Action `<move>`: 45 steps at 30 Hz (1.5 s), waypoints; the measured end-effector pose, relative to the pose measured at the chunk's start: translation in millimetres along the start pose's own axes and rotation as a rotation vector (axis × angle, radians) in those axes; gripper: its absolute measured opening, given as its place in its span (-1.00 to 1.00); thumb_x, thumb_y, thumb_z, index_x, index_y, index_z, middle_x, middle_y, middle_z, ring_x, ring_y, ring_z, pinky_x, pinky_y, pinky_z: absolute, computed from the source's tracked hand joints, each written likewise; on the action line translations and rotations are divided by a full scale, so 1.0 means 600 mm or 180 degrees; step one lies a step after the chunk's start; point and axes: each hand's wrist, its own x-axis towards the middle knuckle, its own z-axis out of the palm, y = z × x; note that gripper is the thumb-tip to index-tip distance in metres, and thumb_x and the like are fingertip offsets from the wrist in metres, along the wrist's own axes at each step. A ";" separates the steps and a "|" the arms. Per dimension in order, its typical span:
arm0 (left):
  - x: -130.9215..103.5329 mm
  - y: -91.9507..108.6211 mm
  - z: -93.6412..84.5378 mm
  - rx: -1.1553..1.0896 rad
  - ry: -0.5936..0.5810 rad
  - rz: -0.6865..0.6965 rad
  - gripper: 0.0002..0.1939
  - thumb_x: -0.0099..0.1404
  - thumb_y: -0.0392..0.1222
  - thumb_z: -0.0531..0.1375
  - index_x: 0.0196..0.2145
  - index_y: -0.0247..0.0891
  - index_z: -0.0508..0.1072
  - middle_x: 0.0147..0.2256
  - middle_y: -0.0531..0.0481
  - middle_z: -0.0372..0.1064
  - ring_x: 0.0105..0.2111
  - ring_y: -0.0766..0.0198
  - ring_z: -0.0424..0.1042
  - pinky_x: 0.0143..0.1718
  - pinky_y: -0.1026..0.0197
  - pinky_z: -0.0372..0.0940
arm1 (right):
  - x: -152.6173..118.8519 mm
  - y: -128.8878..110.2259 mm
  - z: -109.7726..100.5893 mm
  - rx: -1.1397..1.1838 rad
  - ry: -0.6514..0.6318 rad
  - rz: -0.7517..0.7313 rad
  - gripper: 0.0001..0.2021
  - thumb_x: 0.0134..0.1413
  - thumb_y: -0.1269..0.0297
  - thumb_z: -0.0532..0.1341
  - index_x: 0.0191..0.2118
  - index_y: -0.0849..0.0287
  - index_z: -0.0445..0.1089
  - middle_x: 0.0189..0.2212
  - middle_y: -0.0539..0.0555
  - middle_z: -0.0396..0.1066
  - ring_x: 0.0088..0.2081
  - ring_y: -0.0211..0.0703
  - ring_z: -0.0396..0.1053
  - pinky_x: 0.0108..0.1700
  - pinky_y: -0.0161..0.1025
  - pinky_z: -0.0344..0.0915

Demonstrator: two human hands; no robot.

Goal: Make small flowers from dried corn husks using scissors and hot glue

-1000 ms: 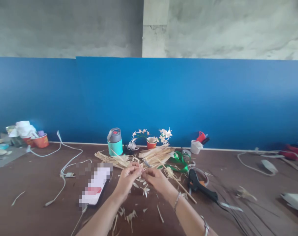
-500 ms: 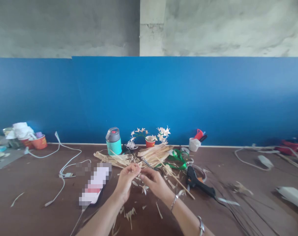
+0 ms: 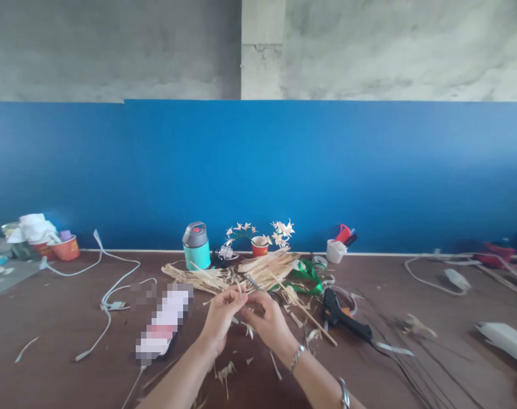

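Note:
My left hand (image 3: 219, 318) is closed in a pinch, with the tip of a thin pale husk piece (image 3: 240, 288) showing above its thumb and forefinger. Against those fingertips lie the bent fingers of my right hand (image 3: 270, 321), closed too; what they grip is hidden. Below the hands, a small pale flower (image 3: 249, 331) lies partly covered on the brown table (image 3: 113, 380). Just beyond them spreads a pile of dried husks (image 3: 269, 270), with scissors (image 3: 253, 280) lying on it, partly hidden.
A black glue gun (image 3: 346, 318) and green ribbon (image 3: 307, 278) lie to the right. To the left is a blurred-out phone (image 3: 165, 324) with white cables (image 3: 122, 284). Behind stand a teal flask (image 3: 197, 253), a red cup (image 3: 259, 247) by husk flowers (image 3: 283, 230), and a white cup (image 3: 336, 251).
My right hand has risen slightly and rolled inward, its fingers now nearer the left fingertips and covering more of the flower below. The left hand keeps its pinch.

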 end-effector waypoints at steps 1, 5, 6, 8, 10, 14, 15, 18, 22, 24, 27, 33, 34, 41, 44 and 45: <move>0.000 0.000 0.000 0.0053 0.0007 -0.0002 -0.75 -0.09 -0.10 0.34 -0.71 -0.29 0.42 -0.33 -0.04 0.39 -0.24 0.13 0.33 -0.17 0.17 0.17 | -0.001 0.001 0.001 0.0026 -0.0037 0.0039 -0.88 -0.03 0.27 0.23 -0.37 0.16 0.48 -0.40 0.05 0.47 -0.31 -0.14 0.37 -0.21 -0.27 0.25; 0.001 0.002 -0.001 0.0328 -0.0056 0.0040 -0.79 -0.06 -0.08 0.32 -0.65 -0.28 0.49 -0.31 -0.05 0.40 -0.19 0.09 0.33 -0.13 0.18 0.17 | -0.003 0.008 0.005 0.0155 -0.0196 0.0076 -0.77 0.06 0.23 0.14 -0.44 0.20 0.50 -0.47 0.05 0.45 -0.37 -0.16 0.35 -0.29 -0.29 0.25; 0.001 0.003 -0.002 0.0401 -0.0098 0.0040 -0.78 -0.05 -0.06 0.31 -0.63 -0.27 0.50 -0.31 -0.05 0.40 -0.19 0.10 0.33 -0.13 0.18 0.17 | -0.002 0.010 0.005 0.0181 -0.0200 0.0103 -0.76 0.05 0.23 0.13 -0.45 0.20 0.50 -0.49 0.06 0.45 -0.37 -0.16 0.35 -0.29 -0.30 0.24; 0.001 0.004 -0.003 0.0530 -0.0206 0.0006 -0.77 -0.01 -0.03 0.28 -0.57 -0.27 0.54 -0.30 -0.06 0.41 -0.20 0.09 0.33 -0.13 0.18 0.17 | 0.000 0.014 0.005 0.0229 -0.0173 0.0260 -0.76 0.02 0.23 0.14 -0.48 0.23 0.49 -0.51 0.06 0.44 -0.40 -0.16 0.35 -0.31 -0.30 0.24; 0.002 0.005 -0.004 0.0620 -0.0294 -0.0057 -0.75 0.03 -0.02 0.25 -0.50 -0.27 0.56 -0.30 -0.07 0.43 -0.18 0.08 0.33 -0.12 0.17 0.17 | 0.004 0.018 0.003 0.0215 -0.0101 0.0525 -0.77 -0.04 0.22 0.17 -0.54 0.25 0.45 -0.57 0.04 0.41 -0.47 -0.19 0.32 -0.37 -0.31 0.22; 0.004 0.003 -0.006 0.0575 -0.0444 -0.0169 -0.74 0.06 -0.03 0.23 -0.39 -0.27 0.58 -0.31 -0.07 0.45 -0.16 0.06 0.33 -0.09 0.15 0.14 | 0.008 0.021 -0.002 0.0071 -0.0020 0.0733 -0.78 -0.12 0.22 0.21 -0.62 0.25 0.33 -0.68 -0.03 0.29 -0.58 -0.29 0.19 -0.50 -0.36 0.12; 0.004 0.003 -0.007 0.0560 -0.0514 -0.0199 -0.74 0.06 -0.04 0.23 -0.39 -0.27 0.58 -0.31 -0.07 0.45 -0.18 0.07 0.34 -0.10 0.15 0.15 | 0.008 0.022 -0.003 0.0049 -0.0032 0.0694 -0.77 -0.12 0.21 0.21 -0.63 0.24 0.31 -0.68 -0.04 0.28 -0.58 -0.30 0.18 -0.50 -0.37 0.11; 0.004 0.005 -0.007 0.0588 -0.0642 -0.0143 -0.77 0.04 -0.06 0.25 -0.47 -0.29 0.57 -0.36 -0.05 0.43 -0.24 0.11 0.34 -0.16 0.18 0.16 | 0.008 0.020 -0.005 -0.0050 -0.0027 0.0667 -0.77 -0.11 0.21 0.20 -0.63 0.23 0.29 -0.68 -0.05 0.26 -0.56 -0.30 0.17 -0.47 -0.37 0.10; 0.004 0.002 -0.007 0.0572 -0.0458 0.0005 -0.78 0.01 -0.08 0.27 -0.62 -0.28 0.49 -0.43 0.00 0.36 -0.30 0.18 0.31 -0.22 0.24 0.15 | 0.007 0.015 -0.006 -0.0258 -0.0004 0.0665 -0.80 -0.13 0.24 0.22 -0.61 0.23 0.31 -0.65 -0.04 0.28 -0.51 -0.27 0.19 -0.43 -0.36 0.10; 0.005 -0.002 -0.009 0.0553 -0.0354 0.0001 -0.75 -0.01 -0.08 0.28 -0.68 -0.28 0.43 -0.49 0.04 0.31 -0.37 0.23 0.28 -0.28 0.26 0.14 | 0.006 0.016 -0.005 -0.0217 -0.0056 0.0638 -0.82 -0.13 0.25 0.22 -0.59 0.24 0.33 -0.62 -0.03 0.31 -0.49 -0.27 0.21 -0.42 -0.35 0.12; 0.009 -0.009 -0.012 0.0518 -0.0220 -0.0016 -0.69 -0.03 -0.07 0.29 -0.72 -0.28 0.31 -0.56 0.09 0.22 -0.46 0.30 0.22 -0.36 0.29 0.11 | 0.006 0.021 -0.002 -0.0009 -0.0093 0.0722 -0.84 -0.14 0.25 0.22 -0.57 0.24 0.35 -0.61 -0.02 0.33 -0.51 -0.27 0.21 -0.43 -0.36 0.13; 0.009 -0.012 -0.010 0.0337 -0.0085 -0.0040 -0.65 -0.07 -0.10 0.32 -0.73 -0.28 0.24 -0.60 0.13 0.19 -0.51 0.36 0.18 -0.41 0.33 0.09 | 0.006 0.017 -0.002 0.0096 -0.0015 0.0797 -0.84 -0.18 0.28 0.24 -0.61 0.25 0.34 -0.65 -0.03 0.30 -0.54 -0.29 0.19 -0.46 -0.35 0.11; 0.009 -0.012 -0.009 0.0298 -0.0052 -0.0050 -0.64 -0.07 -0.09 0.32 -0.73 -0.28 0.24 -0.61 0.14 0.19 -0.52 0.36 0.18 -0.42 0.33 0.09 | 0.006 0.015 -0.002 0.0132 -0.0045 0.0774 -0.83 -0.16 0.28 0.23 -0.61 0.25 0.36 -0.65 -0.03 0.31 -0.54 -0.29 0.19 -0.45 -0.35 0.12; 0.007 -0.008 -0.019 -0.0063 -0.0474 -0.0512 -0.69 -0.04 -0.06 0.32 -0.33 -0.29 0.53 -0.40 -0.03 0.42 -0.39 0.23 0.35 -0.34 0.25 0.19 | 0.007 0.025 0.000 0.0927 -0.0192 0.0928 -0.71 -0.17 0.08 0.26 -0.58 0.26 0.39 -0.68 -0.05 0.28 -0.60 -0.35 0.11 -0.54 -0.37 0.05; 0.007 -0.003 -0.021 0.0064 -0.0655 -0.0379 -0.78 0.00 -0.07 0.30 -0.47 -0.30 0.55 -0.25 -0.08 0.41 -0.25 0.16 0.35 -0.26 0.24 0.20 | 0.008 0.029 -0.001 0.1228 -0.0286 0.1120 -0.63 -0.27 -0.01 0.31 -0.57 0.26 0.38 -0.70 -0.08 0.23 -0.62 -0.39 0.05 -0.56 -0.38 -0.02; 0.007 -0.001 -0.021 0.0138 -0.0657 -0.0306 -0.79 0.01 -0.07 0.29 -0.52 -0.30 0.54 -0.24 -0.07 0.40 -0.23 0.16 0.34 -0.24 0.24 0.19 | 0.008 0.029 -0.002 0.1248 -0.0319 0.1150 -0.62 -0.29 -0.02 0.32 -0.58 0.27 0.38 -0.70 -0.08 0.22 -0.63 -0.40 0.04 -0.56 -0.38 -0.04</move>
